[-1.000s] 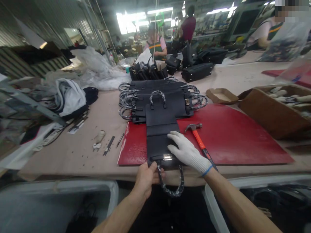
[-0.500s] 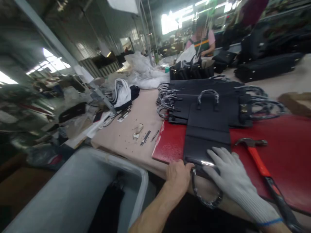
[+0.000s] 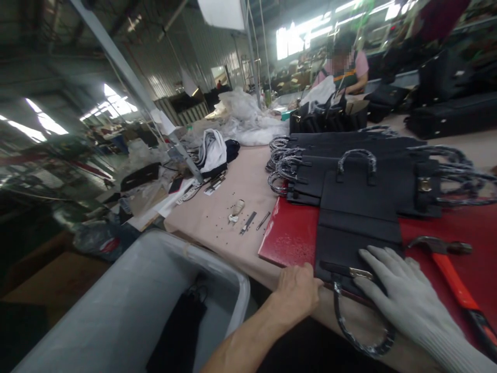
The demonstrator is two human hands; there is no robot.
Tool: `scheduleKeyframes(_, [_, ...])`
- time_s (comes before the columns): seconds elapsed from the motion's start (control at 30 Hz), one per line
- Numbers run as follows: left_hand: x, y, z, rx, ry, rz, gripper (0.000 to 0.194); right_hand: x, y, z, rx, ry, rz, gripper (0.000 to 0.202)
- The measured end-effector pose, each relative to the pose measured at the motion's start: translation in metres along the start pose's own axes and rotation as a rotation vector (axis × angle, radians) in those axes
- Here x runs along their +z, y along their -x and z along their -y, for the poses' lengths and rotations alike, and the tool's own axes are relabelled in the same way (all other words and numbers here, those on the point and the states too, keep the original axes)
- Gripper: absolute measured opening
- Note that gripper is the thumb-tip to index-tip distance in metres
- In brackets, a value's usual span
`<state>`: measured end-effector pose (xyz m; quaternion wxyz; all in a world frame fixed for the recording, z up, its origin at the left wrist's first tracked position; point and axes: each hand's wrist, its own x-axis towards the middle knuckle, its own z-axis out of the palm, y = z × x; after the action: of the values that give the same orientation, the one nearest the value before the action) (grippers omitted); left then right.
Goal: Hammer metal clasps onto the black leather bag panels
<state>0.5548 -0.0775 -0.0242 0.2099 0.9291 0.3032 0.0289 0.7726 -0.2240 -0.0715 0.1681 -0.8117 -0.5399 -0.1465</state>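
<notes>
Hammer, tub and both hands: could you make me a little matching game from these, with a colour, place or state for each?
1. Hammer
2. Right hand
3. Tub
4. Left hand

A. Grey, open-topped
B. Bare
C. Orange-handled, on the red board
D. Gloved

Right pairs: 1-C, 2-D, 3-A, 4-B.

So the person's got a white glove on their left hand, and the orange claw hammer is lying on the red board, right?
Not quite: the white glove is on the right hand; the left hand is bare. The head view shows it. The orange claw hammer is indeed lying on the red board.
</notes>
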Motion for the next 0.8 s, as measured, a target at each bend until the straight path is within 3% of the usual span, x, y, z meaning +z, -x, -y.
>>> scheduleKeyframes(0.13, [-0.025, -0.013, 0.038, -0.105, 0.104, 0.0, 0.029, 0.001, 0.0, 0.001, -0.002, -0.037, -0.022, 0.068])
scheduleKeyframes(0.33, [-0.097, -0.07, 0.138, -0.429, -0.114, -0.262, 0.029, 0.003, 0.001, -0.001, 0.029, -0.095, -0.047, 0.056])
scheduleKeyframes(0.47, [-0.131, -0.11, 0.19, -0.536, -0.175, -0.208, 0.036, 0.001, 0.003, 0.0, 0.042, -0.067, -0.005, 0.061])
scheduleKeyframes(0.63, [-0.134, -0.144, 0.217, -0.595, -0.156, 0.036, 0.033, -0.017, 0.005, 0.011, 0.095, -0.093, 0.125, 0.059])
scheduleKeyframes(0.8, [-0.127, -0.167, 0.241, -0.638, -0.164, 0.169, 0.033, -0.03, 0.001, 0.019, 0.156, -0.128, 0.223, 0.078])
